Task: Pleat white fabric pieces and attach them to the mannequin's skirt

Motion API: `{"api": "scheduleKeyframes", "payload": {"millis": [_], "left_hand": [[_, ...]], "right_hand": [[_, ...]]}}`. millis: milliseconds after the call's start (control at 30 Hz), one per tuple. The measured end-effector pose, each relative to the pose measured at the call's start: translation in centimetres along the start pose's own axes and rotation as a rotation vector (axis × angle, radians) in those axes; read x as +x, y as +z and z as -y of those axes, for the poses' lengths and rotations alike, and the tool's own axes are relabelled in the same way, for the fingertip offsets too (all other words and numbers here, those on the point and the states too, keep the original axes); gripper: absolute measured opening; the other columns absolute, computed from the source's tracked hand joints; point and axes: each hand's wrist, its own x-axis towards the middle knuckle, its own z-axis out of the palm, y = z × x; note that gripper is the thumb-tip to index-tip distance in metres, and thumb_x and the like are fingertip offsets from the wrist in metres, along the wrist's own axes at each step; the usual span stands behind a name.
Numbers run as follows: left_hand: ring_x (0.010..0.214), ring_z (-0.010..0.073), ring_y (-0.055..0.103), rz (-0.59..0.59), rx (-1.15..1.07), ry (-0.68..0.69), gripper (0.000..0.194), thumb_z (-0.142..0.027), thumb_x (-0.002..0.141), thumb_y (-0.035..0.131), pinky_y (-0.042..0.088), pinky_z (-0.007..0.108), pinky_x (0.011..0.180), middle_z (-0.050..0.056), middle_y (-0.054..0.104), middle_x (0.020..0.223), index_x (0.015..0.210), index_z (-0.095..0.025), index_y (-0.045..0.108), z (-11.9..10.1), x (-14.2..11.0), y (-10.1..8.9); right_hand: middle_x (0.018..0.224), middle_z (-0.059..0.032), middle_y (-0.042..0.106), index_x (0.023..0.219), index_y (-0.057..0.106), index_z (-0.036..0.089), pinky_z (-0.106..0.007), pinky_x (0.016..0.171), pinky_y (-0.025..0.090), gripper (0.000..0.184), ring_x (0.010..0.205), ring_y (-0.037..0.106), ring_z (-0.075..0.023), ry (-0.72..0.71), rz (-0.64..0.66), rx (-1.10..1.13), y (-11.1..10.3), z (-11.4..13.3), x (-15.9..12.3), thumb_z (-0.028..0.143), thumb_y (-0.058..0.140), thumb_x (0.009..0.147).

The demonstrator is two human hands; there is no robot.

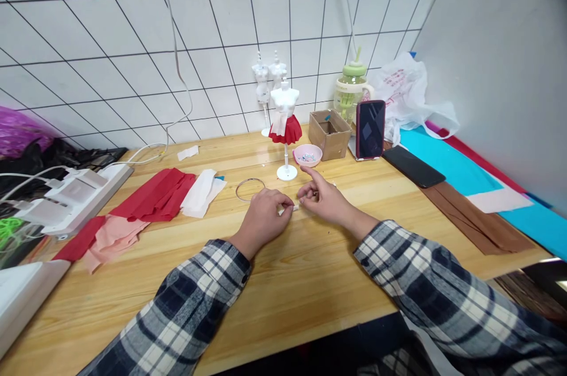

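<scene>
Holding white scrap [290, 209] (tiny), hands [266, 214] close together

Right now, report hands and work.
Left hand pinching small white piece. Right hand beside it, fingers curled. Mannequin in red skirt upright behind. Metal ring near left hand.

Left hand [266, 215] partly hides a tiny white piece [296, 208], too small to identify

The left hand [267, 215] pinched a small white piece [290, 209] between thumb and fingers, and the right hand's [325, 200] parted fingers hovered just beside it. Beyond the fingers stood a dress form [284, 101] in a red skirt [290, 130], near a pink bowl [308, 155].
</scene>
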Motion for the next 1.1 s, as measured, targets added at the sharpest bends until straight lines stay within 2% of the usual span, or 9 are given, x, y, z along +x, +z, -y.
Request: {"api": "scheduleKeyframes", "payload": {"millis": [67, 167, 400, 600, 933, 1100], "left_hand": [[0.085, 0.0212, 0.061, -0.008, -0.002, -0.001, 0.012, -0.024, 0.084, 0.059, 0.045, 0.038, 0.083, 0.003, 0.072, 0.085, 0.082, -0.022, 0.071, 0.03, 0.01, 0.05], [0.085, 0.0213, 0.061, -0.025, -0.013, 0.001, 0.012, -0.024, 0.084, 0.059, 0.045, 0.038, 0.083, 0.003, 0.072, 0.085, 0.083, -0.022, 0.071, 0.04, 0.03, 0.11], [0.086, 0.0214, 0.061, -0.03, -0.029, 0.003, 0.012, -0.024, 0.084, 0.059, 0.045, 0.038, 0.082, 0.003, 0.072, 0.085, 0.083, -0.022, 0.071, -0.06, 0.06, 0.0], [0.092, 0.0226, 0.062, 0.014, -0.081, -0.004, 0.025, -0.04, 0.09, 0.056, 0.045, 0.038, 0.085, 0.005, 0.073, 0.095, 0.097, -0.022, 0.073, -0.07, 0.14, -0.17], [0.095, 0.0228, 0.062, 0.018, -0.148, -0.04, 0.017, -0.035, 0.088, 0.058, 0.045, 0.039, 0.087, 0.004, 0.072, 0.094, 0.09, -0.023, 0.07, 0.06, 0.22, -0.02], [0.092, 0.0222, 0.062, 0.024, -0.18, -0.06, 0.016, -0.033, 0.087, 0.059, 0.046, 0.038, 0.085, 0.003, 0.072, 0.09, 0.081, -0.022, 0.068, 0.08, 0.42, -0.02]], "right_hand": [[0.097, -0.0026, 0.071, 0.151, 0.025, 0.022, -0.027, 0.072, 0.046, 0.084, 0.077, 0.059, -0.0133, 0.002, -0.009, -0.003, 0.01, 0.23, -0.09, 0.021, 0.066, 0.077], [0.089, 0.0, 0.07, 0.153, 0.018, 0.023, -0.027, 0.072, 0.046, 0.094, 0.073, 0.059, -0.0132, 0.008, 0.04, 0.007, 0.17, 0.17, -0.17, 0.023, 0.07, 0.075], [0.081, 0.0032, 0.069, 0.154, 0.017, 0.023, -0.023, 0.065, 0.044, 0.091, 0.063, 0.057, -0.0098, 0.019, 0.062, 0.049, 0.29, -0.42, -0.03, 0.014, 0.063, 0.076], [0.081, 0.0036, 0.069, 0.153, 0.02, 0.024, -0.022, 0.064, 0.043, 0.087, 0.063, 0.055, -0.0095, -0.027, 0.041, 0.043, 0.05, -0.29, -0.02, 0.015, 0.062, 0.078], [0.081, 0.004, 0.068, 0.152, 0.022, 0.025, -0.022, 0.064, 0.043, 0.085, 0.063, 0.055, -0.0095, -0.032, 0.037, 0.097, -0.06, -0.4, 0.09, 0.017, 0.063, 0.077], [0.082, 0.0036, 0.067, 0.15, 0.025, 0.025, -0.023, 0.065, 0.043, 0.081, 0.062, 0.053, -0.0098, -0.055, 0.029, 0.072, -0.08, -0.3, 0.05, 0.017, 0.062, 0.078]]}}
